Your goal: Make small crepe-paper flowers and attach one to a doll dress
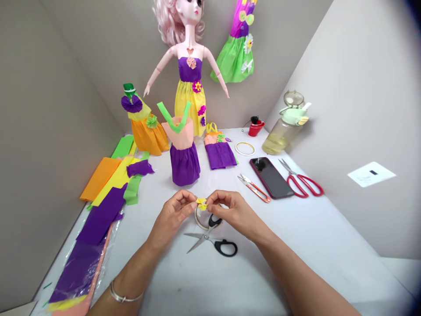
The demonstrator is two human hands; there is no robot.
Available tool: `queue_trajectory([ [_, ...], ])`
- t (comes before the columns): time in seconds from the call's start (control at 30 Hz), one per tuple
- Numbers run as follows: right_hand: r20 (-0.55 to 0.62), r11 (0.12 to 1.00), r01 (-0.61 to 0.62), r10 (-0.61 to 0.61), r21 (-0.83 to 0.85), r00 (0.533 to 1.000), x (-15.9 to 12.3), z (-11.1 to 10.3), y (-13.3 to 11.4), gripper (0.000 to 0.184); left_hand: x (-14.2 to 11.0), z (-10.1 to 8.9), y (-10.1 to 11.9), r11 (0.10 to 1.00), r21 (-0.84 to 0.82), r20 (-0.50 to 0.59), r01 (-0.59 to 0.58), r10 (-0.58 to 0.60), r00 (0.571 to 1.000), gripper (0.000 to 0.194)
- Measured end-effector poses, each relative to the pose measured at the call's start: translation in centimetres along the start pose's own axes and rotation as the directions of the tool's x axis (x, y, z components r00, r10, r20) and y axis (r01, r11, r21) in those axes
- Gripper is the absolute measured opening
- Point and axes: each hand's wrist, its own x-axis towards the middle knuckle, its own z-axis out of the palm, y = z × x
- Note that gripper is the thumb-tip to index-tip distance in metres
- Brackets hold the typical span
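Between my two hands is a small yellow paper bow (201, 203), pleated and pinched in the middle. My left hand (176, 213) grips its left side with thumb and forefinger. On its other side, the fingers of my right hand (232, 211) close on the edge. Just below lie black-handled scissors (206, 237) with their blades apart, partly over a roll of tape (199, 219) that my hands half hide. Behind my hands stands a small paper dress (185, 162) with a purple skirt, a peach top and green straps.
Crepe paper sheets (98, 215) cover the left side. A doll (190, 66) and an orange-skirted paper dress (149, 136) stand behind. To the right are thread snips (255, 188), a phone (271, 177), red-handled scissors (304, 182) and a water bottle (279, 136).
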Motion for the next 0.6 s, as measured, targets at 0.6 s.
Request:
queue_trajectory([
  [0.6,-0.041,0.997,0.054,-0.056,-0.058,0.998,-0.07,-0.08,-0.21,0.010,0.03,0.04,0.17,0.997,0.070,0.014,-0.011,0.010,1.000,0.011],
])
